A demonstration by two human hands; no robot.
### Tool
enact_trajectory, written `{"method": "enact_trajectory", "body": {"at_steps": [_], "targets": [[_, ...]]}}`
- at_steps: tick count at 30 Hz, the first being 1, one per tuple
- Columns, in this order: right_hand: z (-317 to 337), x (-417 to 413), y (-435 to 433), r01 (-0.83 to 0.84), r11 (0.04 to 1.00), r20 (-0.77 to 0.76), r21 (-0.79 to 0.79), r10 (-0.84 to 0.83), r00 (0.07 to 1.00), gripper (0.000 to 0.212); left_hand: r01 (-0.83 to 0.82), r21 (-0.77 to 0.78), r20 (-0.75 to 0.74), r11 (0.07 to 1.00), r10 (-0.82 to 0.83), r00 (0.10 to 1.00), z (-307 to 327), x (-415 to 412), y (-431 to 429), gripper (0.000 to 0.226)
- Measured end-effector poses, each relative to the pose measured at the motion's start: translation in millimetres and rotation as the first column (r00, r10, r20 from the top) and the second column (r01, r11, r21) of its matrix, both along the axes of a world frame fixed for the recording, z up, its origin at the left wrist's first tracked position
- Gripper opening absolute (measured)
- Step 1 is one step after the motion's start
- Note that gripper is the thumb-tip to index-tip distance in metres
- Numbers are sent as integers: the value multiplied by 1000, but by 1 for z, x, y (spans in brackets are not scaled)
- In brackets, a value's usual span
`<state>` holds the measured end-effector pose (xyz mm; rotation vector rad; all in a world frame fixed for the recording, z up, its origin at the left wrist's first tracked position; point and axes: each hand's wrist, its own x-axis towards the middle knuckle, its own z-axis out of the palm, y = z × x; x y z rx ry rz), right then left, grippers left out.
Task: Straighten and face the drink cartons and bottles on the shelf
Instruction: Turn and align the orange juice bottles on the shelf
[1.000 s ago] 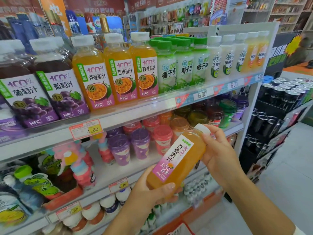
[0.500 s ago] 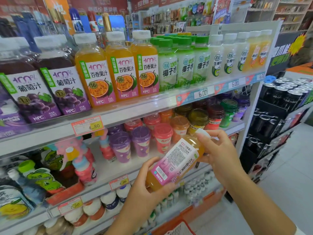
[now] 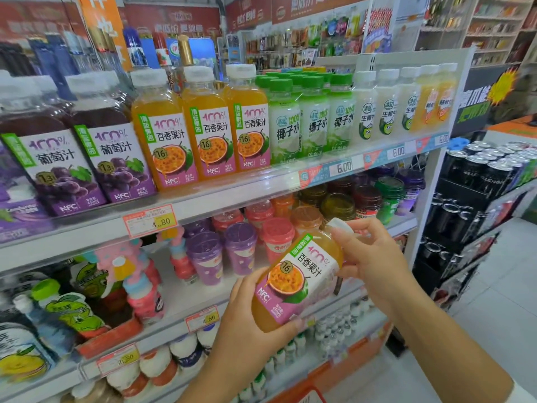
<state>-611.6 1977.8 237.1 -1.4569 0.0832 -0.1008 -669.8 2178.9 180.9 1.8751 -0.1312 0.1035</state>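
Passion-fruit juice bottle (image 3: 296, 282) held tilted, near side of the middle shelf (image 3: 168, 327), white cap up-right, label toward the camera. Left hand (image 3: 247, 321) grips its base from below; right hand (image 3: 373, 258) pinches the neck by the cap. Three matching bottles (image 3: 203, 126) stand upright on the top shelf (image 3: 232, 196), labels forward.

Tags, cans and signs in the shop
An orange price tag (image 3: 151, 221) reads 4.80 and a blue price tag (image 3: 344, 167) reads 6.00. Black cans (image 3: 494, 164) sit in rows on a dark rack (image 3: 449, 189) at the right, above a pale floor (image 3: 505, 315). Red banners (image 3: 171, 18) hang up high, and far shelves (image 3: 494, 24) hold small goods.
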Motion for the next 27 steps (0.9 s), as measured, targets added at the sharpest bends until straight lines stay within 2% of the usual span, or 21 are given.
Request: {"method": "enact_trajectory", "body": {"at_steps": [3,6,9,12,15,19,22,24,27], "targets": [[5,1,-3,-7,1000,38,30,6,999,23,94,-180,-171,979,-125,977,8,7,10,77],[16,4,-1,-88,996,82,29,86,993,31,188,-261,-240,947,-253,937,22,15,15,59],[36,11,1,-191,981,116,-17,192,975,37,178,-237,-189,955,-225,956,32,23,18,60],[63,18,6,-249,956,127,-151,269,955,29,151,-183,-123,971,-175,977,40,32,26,71],[82,23,14,-250,960,157,-129,269,950,27,105,-132,-62,986,-114,992,49,40,31,68],[115,30,29,-181,973,275,-147,216,937,21,82,7,58,997,-82,995,84,48,36,74],[158,32,38,-127,977,421,-169,188,887,21,22,169,245,985,-64,968,130,51,54,51],[192,33,44,-95,975,530,-201,190,827,18,-166,278,445,946,26,895,164,56,75,42],[240,42,56,-51,972,650,-228,191,735,13,-514,361,721,778,117,683,210,69,115,48]]}}
